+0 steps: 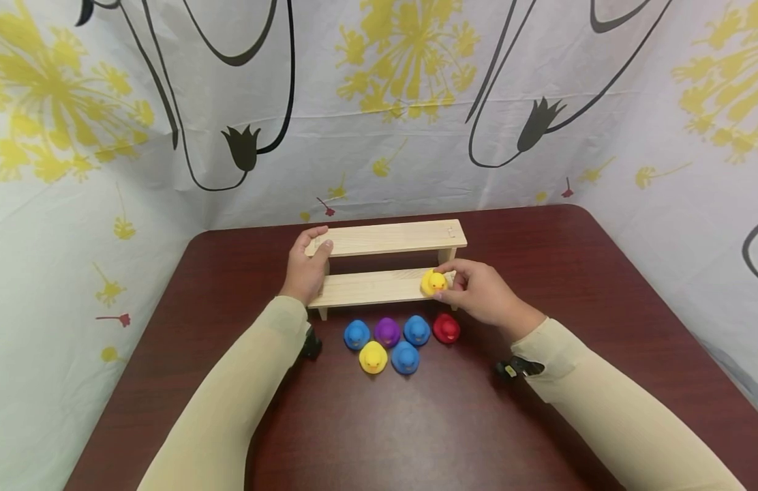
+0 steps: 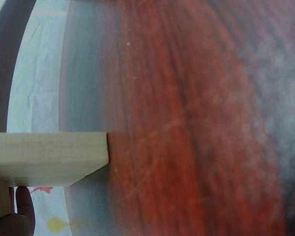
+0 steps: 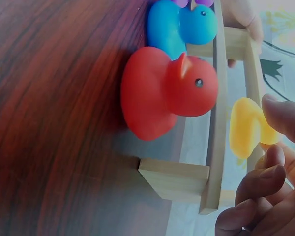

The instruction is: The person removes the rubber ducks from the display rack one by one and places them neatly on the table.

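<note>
A small two-tier wooden shelf (image 1: 379, 288) stands on the table. My left hand (image 1: 304, 268) holds its left end, fingers over the upper board and thumb at the front edge. Over the right end of the lower board, my right hand (image 1: 483, 290) pinches a yellow rubber duck (image 1: 433, 282) between thumb and fingers. The right wrist view shows this yellow duck (image 3: 245, 128) at the fingertips, beside the shelf board (image 3: 219, 123). In the left wrist view, part of the left hand (image 2: 19, 214) shows beyond a wooden board (image 2: 49, 155).
In front of the shelf sit a red duck (image 1: 446, 329), a purple duck (image 1: 387, 332), another yellow duck (image 1: 373, 358) and several blue ducks (image 1: 406, 358). They stand close together on the dark red table (image 1: 379, 436). A patterned curtain (image 1: 379, 170) hangs behind the table.
</note>
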### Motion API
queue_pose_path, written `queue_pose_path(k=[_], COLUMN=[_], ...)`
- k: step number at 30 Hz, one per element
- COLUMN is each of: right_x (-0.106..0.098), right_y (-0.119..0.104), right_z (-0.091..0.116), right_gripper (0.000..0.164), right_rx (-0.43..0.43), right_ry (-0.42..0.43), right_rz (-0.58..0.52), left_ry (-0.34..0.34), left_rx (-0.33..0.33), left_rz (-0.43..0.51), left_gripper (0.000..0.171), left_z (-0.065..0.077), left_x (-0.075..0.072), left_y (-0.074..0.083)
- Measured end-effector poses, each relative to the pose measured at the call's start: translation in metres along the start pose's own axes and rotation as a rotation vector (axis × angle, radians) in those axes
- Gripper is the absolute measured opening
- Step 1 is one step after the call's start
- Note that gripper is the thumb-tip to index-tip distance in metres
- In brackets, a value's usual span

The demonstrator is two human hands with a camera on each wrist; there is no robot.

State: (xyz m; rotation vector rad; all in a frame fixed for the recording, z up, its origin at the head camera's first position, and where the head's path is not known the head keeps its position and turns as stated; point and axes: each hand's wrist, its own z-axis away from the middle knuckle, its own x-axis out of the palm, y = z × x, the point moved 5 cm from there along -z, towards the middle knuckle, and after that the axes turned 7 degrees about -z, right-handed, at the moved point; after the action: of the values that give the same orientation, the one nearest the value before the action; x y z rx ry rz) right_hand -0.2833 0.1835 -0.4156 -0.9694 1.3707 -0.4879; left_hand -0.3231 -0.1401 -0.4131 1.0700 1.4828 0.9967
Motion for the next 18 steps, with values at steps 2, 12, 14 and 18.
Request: queue_pose_path(k=[2,12,14,18], right_x=[0.000,0.005,0.006,0.009], right_y=[-0.002,-0.015,-0.016,-0.018], right_z=[0.002,0.020,0.025,0.035], right_gripper=[0.043,0.038,0.037,0.036], right_rx=[-0.008,-0.040,-0.047,-0.052], right_ry=[0.000,-0.037,-0.056,-0.091], right_rz=[0.002,-0.001,-0.005,-0.027], left_ry=[0.001,-0.001,-0.002,-0.002], left_rx=[0.003,-0.006,-0.007,-0.001], left_rz=[0.001,0.006,0.004,0.009], left_gripper=[0.040,0.039,0.040,0.040], left_z=[0.000,0.000,0.000,0.000], left_x=[0.000,-0.001,-0.001,0.000], left_y=[0.000,-0.003,-0.002,-0.003])
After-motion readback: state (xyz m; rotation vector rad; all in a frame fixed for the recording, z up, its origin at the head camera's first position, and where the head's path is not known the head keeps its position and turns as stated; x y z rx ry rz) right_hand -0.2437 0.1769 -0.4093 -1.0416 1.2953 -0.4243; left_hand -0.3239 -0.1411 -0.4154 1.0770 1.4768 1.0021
